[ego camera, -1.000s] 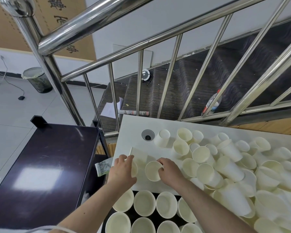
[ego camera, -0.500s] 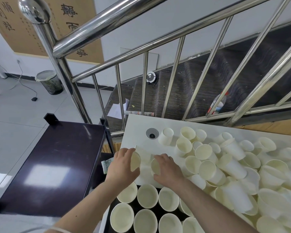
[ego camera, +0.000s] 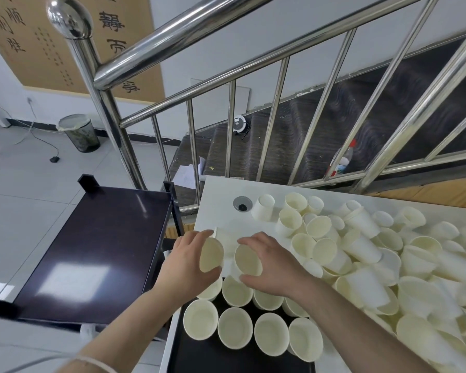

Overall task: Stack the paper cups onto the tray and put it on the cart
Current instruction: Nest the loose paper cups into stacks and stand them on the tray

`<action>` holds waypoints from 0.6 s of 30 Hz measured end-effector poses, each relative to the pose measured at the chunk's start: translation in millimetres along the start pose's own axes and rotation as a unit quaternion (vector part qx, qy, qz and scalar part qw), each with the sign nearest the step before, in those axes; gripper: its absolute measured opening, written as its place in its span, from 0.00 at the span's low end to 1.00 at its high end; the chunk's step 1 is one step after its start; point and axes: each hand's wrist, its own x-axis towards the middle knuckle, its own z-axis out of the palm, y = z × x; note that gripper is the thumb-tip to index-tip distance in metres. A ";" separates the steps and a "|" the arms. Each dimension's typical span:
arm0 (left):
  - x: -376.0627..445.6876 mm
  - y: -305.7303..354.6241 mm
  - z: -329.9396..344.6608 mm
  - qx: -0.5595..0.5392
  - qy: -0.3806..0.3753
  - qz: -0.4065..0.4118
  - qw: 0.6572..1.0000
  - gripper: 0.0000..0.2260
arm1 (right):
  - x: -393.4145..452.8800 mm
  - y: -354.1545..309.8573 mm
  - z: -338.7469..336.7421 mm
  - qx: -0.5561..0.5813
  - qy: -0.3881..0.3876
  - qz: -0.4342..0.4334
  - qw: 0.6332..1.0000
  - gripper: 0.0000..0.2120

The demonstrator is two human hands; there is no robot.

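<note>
Far left, dark cart (ego camera: 92, 254) top bare and glossy, just beside the white table (ego camera: 218, 200). Left hand (ego camera: 184, 261) curled round a paper cup (ego camera: 211, 254), mouth tipped toward the camera; right hand (ego camera: 275, 265) beside it grips a second cup (ego camera: 248, 261) the same way, both held above the black tray (ego camera: 226, 356), where upright cups (ego camera: 234, 328) stand in rows at the near table edge. Right of the hands, a loose heap of cups (ego camera: 374, 251) covers the table.
</note>
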 end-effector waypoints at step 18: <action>-13.5 -20.9 36.9 0.068 -0.136 -0.011 0.988 0.33 | -0.3 3.3 56.9 -0.064 -0.096 0.027 0.993 0.37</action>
